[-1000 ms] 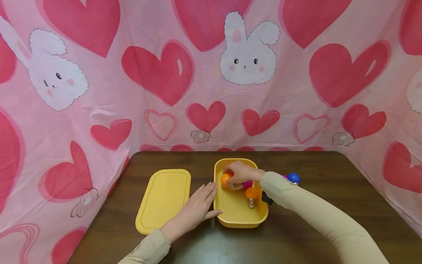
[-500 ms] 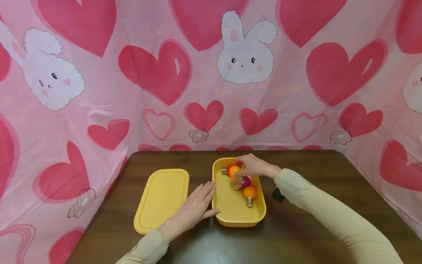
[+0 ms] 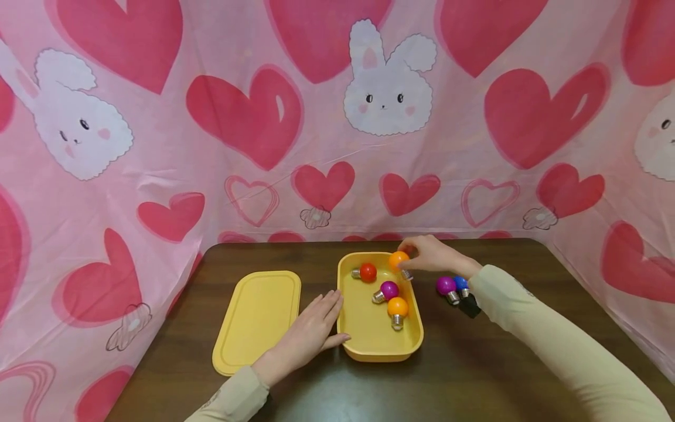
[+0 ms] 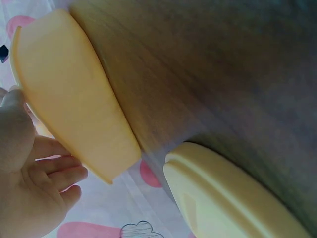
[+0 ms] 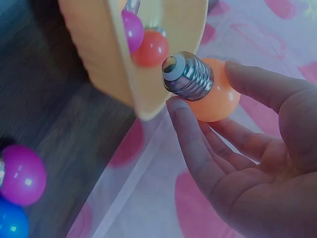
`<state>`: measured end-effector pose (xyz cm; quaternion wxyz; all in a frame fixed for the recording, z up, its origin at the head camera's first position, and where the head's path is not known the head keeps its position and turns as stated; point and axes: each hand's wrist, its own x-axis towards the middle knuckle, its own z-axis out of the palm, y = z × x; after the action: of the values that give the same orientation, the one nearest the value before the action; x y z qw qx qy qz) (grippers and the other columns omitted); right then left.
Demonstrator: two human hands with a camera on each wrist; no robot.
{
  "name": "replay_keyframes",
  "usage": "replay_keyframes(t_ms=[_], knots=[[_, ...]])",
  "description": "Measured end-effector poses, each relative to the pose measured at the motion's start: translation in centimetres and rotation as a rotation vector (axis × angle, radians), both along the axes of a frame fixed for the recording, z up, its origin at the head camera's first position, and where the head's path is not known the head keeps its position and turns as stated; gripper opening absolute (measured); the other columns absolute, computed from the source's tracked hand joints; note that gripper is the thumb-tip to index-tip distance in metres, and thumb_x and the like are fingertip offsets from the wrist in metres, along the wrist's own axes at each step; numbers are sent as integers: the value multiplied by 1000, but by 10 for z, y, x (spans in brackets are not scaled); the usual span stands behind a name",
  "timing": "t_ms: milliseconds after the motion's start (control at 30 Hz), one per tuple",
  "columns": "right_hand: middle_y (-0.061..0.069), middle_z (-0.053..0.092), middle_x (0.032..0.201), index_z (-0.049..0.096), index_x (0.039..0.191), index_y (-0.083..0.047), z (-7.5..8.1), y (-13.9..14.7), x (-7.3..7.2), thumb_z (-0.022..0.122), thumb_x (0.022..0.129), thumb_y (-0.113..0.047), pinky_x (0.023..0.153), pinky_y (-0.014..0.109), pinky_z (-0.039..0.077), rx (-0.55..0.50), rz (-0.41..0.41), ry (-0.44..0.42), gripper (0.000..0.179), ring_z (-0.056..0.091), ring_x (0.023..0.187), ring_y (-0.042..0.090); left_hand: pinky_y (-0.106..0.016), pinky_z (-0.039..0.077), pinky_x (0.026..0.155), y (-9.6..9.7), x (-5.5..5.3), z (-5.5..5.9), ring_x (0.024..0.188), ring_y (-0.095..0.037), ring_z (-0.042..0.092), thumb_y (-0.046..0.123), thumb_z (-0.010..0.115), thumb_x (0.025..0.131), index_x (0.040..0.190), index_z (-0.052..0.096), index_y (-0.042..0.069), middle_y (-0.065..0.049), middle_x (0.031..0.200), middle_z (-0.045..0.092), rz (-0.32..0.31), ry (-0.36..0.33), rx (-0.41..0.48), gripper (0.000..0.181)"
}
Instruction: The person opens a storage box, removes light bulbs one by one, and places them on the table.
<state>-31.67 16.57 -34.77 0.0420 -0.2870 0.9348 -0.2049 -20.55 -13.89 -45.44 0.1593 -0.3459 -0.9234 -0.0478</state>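
Observation:
My right hand [image 3: 429, 253] pinches an orange light bulb [image 5: 218, 101] by its round globe, at the far right rim of the yellow box [image 3: 379, 350]. Its silver screw base points away from the palm. Inside the box lie a red bulb [image 3: 368, 272], a purple bulb [image 3: 389, 289] and a second orange bulb [image 3: 398, 307]. My left hand [image 3: 311, 328] rests against the box's left rim with fingers straight; the left wrist view shows its fingertips [image 4: 74, 196] along the rim of the box.
A yellow lid [image 3: 258, 322] lies flat on the brown table [image 3: 337, 398], left of the box. To the right are a magenta bulb [image 3: 445, 285] and a blue bulb [image 3: 461, 283], close beside the black band [image 3: 469, 306] on the right wrist. A pink heart-print cloth [image 3: 327, 135] hangs behind.
My right hand has lifted the orange bulb from among the others and carried it right to the box's far right rim. The left hand has stayed at the left rim.

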Motion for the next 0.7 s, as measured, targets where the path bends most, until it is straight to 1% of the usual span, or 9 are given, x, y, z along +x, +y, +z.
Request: replay_keyframes(t_ms=[167, 300, 400, 500, 700], knots=[[8, 73, 99, 70, 108, -5, 2, 21, 2, 76, 86, -31, 82, 39, 58, 11, -61, 7, 35, 61, 83, 18, -45, 40, 117, 0, -1, -1, 140, -31, 49, 52, 61, 93, 140, 52, -4, -19, 147, 53, -2, -2, 5, 74], [8, 73, 100, 69, 108, -5, 1, 38, 3, 76, 86, -31, 83, 41, 57, 5, -108, 1, 35, 61, 85, 20, -43, 39, 118, -1, -1, -2, 140, -29, 48, 54, 60, 93, 141, 52, -3, -18, 148, 52, 3, 6, -6, 75], [10, 72, 102, 68, 110, -4, 0, 51, 4, 74, 87, -32, 85, 44, 57, -1, -142, -22, 37, 62, 87, 22, -43, 39, 118, 0, -1, -2, 140, -29, 48, 54, 60, 93, 141, 52, -3, -18, 147, 52, 1, 11, -8, 75], [12, 72, 104, 67, 112, -2, -2, 64, 5, 73, 88, -34, 84, 45, 58, -3, -166, -37, 41, 62, 86, 21, -44, 39, 118, 0, -1, -2, 140, -30, 48, 54, 60, 93, 141, 51, -3, -18, 148, 52, -1, 7, -4, 75], [16, 71, 107, 64, 115, 2, -9, 86, 10, 70, 90, -35, 85, 48, 58, -11, -226, -78, 45, 64, 87, 23, -44, 39, 117, -1, 0, -1, 140, -30, 48, 54, 60, 93, 141, 51, -3, -17, 148, 53, -2, 1, 2, 75]])
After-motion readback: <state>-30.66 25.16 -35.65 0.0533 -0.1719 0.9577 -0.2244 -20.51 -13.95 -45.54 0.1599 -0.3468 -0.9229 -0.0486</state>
